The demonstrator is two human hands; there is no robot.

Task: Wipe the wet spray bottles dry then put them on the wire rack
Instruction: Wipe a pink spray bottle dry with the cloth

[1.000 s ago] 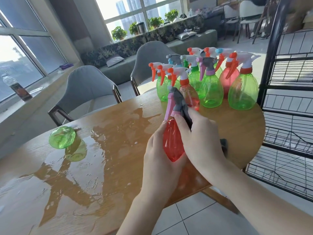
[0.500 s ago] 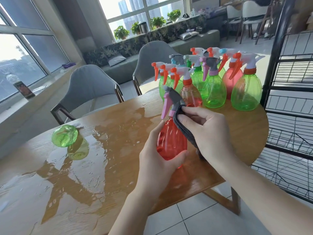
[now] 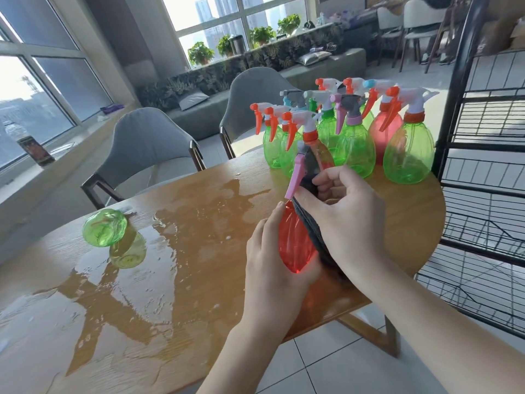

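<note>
While curled: fingers [image 3: 321, 180] on cloth [image 3: 309, 223].

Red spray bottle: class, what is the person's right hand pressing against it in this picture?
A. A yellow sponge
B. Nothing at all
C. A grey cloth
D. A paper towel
C: the right hand holds a grey cloth against the red spray bottle, which the left hand grips by its body.

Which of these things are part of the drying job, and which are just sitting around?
Job: red spray bottle, grey cloth, left hand, right hand, standing bottles, fallen green bottle, wire rack.

Bystanders: grey chairs, potted plants, drink bottle.
</note>
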